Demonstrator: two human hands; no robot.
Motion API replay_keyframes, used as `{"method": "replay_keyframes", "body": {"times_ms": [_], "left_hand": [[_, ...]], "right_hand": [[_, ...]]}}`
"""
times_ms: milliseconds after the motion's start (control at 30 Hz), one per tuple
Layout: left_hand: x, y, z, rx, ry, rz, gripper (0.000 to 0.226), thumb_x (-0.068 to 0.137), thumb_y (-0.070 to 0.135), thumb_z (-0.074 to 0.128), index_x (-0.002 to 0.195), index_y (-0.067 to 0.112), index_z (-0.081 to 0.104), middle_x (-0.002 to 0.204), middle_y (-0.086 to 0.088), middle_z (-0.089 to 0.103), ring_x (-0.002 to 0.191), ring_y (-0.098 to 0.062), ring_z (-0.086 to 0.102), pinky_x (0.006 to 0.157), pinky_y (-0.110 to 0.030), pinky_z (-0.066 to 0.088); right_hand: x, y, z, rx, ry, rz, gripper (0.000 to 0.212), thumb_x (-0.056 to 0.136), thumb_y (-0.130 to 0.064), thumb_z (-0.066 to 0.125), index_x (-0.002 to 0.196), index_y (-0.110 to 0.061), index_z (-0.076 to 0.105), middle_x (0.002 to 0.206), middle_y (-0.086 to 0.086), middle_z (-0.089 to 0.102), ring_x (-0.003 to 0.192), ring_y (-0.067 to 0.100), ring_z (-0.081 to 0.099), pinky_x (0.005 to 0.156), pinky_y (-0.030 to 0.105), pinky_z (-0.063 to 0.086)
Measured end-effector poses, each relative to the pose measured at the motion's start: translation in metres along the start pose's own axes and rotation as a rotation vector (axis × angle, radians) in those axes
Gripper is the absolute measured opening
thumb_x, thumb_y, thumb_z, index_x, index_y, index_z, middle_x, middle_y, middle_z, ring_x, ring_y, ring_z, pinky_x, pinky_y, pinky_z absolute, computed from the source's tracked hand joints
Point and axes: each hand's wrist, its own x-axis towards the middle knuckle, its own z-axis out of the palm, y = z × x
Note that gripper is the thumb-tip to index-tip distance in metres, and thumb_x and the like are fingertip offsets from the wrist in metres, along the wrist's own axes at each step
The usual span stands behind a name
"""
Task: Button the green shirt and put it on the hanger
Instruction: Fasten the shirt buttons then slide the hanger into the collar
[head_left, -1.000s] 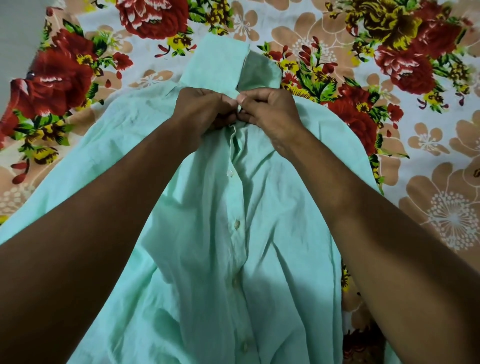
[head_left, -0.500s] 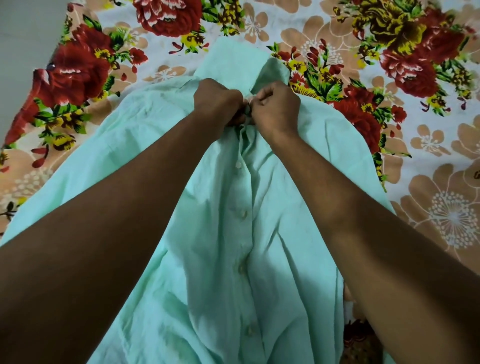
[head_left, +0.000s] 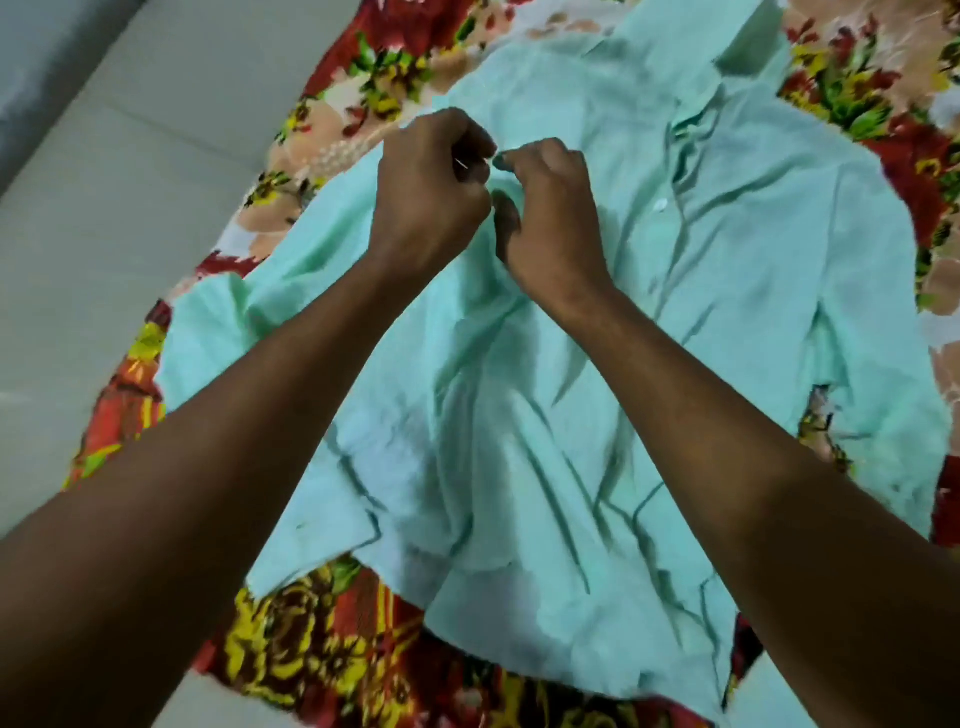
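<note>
So the green shirt (head_left: 727, 322) is lying spread out and pretty rumpled on a floral sheet (head_left: 332, 639), front side up, collar end toward the top right of the view and the hem nearest the person. Lots of creases running down the middle. One white button (head_left: 660, 204) shows on the placket up near the collar, a bit to the right of the hands.

Both hands are over the upper left part of the shirt, knuckles almost touching each other. The left hand (head_left: 431, 202) has its fingers curled in tight, and it looks like it's pinching a bit of the fabric where the two hands meet. The right hand (head_left: 548, 218) is curled the same way, fingers (head_left: 506, 160) tucked down onto a small fold of the cloth right beside the left hand. The fabric bunches up a little between and under them. Can't really make out whether there's a button in that pinch, it's too small and a bit blurry.

The sheet is red, yellow and peach flowers, and it lies on a pale tiled floor (head_left: 104, 234) that shows along the left side.
</note>
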Motion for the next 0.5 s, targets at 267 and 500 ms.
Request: {"method": "replay_keyframes", "body": {"times_ms": [267,500], "left_hand": [[-0.110,-0.049,-0.087,0.016,0.146,-0.004,0.027,0.072,0.003,0.056,0.093,0.009,0.072,0.085,-0.002,0.073,0.081,-0.015,0.069,0.073,-0.042,0.057],[-0.207,-0.077,-0.111,0.060,0.226,-0.001,0.018,0.080,0.003,0.060,0.094,0.009,0.069,0.090,-0.001,0.071,0.080,-0.018,0.066,0.069,-0.043,0.054]], "right_hand": [[-0.096,-0.088,0.052,0.074,-0.088,-0.205,0.021,0.077,-0.001,0.062,0.097,-0.001,0.069,0.104,0.016,0.064,0.099,0.036,0.057,0.085,0.037,0.046],[-0.184,-0.117,0.068,0.283,-0.209,-0.085,0.011,0.084,-0.013,0.063,0.091,-0.007,0.069,0.086,0.002,0.058,0.077,0.015,0.055,0.067,0.025,0.044]]}}
